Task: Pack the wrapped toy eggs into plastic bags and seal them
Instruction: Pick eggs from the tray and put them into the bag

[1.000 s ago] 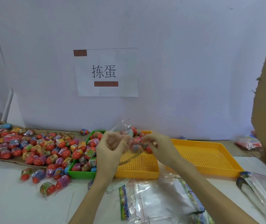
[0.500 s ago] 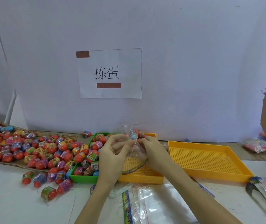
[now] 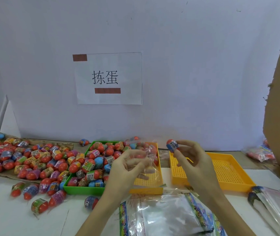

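A: What do the two hands do at this moment?

B: I see my left hand raised above the near end of the narrow yellow perforated plastic tray. Its fingers are curled and they pinch a small clear plastic bag, which hangs down from them, thin and crumpled. I cannot tell if the bag's mouth is open.

A: And the right one?

B: My right hand is lifted over the left part of the wide yellow perforated plastic tray, palm turned to the left. Thumb and first fingers pinch one wrapped toy egg with red top and blue band at their tips; the other fingers are loosely bent. The egg is just beside the bag, not touching it.

A: Where are the other eggs?

B: Many fill the green plastic tray, which touches the narrow yellow one. A big pile of wrapped toy eggs lies on flat brown cardboard to the left, and some are loose on the white table.

A: Anything near your forearms?

B: A stack of empty clear bags with coloured printed edges lies between them on the table
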### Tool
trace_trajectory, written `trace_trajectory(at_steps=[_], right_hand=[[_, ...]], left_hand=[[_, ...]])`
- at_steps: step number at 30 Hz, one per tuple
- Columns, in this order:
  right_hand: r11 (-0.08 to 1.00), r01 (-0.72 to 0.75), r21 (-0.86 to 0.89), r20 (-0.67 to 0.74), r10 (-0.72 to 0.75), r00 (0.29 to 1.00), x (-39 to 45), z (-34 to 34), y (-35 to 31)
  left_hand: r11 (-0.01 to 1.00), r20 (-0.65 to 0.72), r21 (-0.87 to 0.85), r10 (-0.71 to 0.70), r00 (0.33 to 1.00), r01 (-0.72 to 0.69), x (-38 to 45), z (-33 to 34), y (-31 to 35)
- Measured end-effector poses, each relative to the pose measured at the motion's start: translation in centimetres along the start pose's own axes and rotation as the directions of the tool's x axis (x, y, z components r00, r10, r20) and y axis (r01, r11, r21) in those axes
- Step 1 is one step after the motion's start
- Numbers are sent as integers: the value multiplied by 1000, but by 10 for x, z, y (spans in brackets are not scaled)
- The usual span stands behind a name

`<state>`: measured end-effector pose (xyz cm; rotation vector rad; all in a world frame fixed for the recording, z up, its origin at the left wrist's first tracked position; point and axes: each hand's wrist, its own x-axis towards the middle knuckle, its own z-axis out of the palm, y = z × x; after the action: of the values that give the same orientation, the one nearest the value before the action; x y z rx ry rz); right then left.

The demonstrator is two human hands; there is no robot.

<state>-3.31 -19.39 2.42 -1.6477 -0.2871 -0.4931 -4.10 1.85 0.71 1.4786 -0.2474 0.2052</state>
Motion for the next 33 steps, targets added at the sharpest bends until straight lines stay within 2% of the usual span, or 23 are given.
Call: trace_trajectory(at_steps=[4,7,10,12,15,24,30,33], right_hand=[[994,50,99,17,-52,999,-3,2,-20],[989,120,90,87,-128,988,-8,5,-27],[957,275,-88,177,-257,950,-12,7,-29],[885,397,-244,228,-345,910,-14,7,-28],[800,486,-352,271,-409,871,-13,6,-25],[716,534,-450,368,-396,842,-12,4,-20],[794,479,-376,405,-324,855,-15,5,-19],[775,482,-408,433,-301,850,-16,8,-19]], left_hand=[[1000,27,-6,19,999,-19,-4,10,4],[998,58,18,64,996,-65,-8,18,6],[995,83,-8,96,992,-96,-13,27,6],[994,104,-19,111,988,-110,-15,30,5],[994,124,5,112,986,-113,-17,30,2],[969,64,157,183,981,-191,-15,27,0],[964,92,165,196,976,-209,-16,27,0],[969,97,145,190,977,-202,-16,29,-2]])
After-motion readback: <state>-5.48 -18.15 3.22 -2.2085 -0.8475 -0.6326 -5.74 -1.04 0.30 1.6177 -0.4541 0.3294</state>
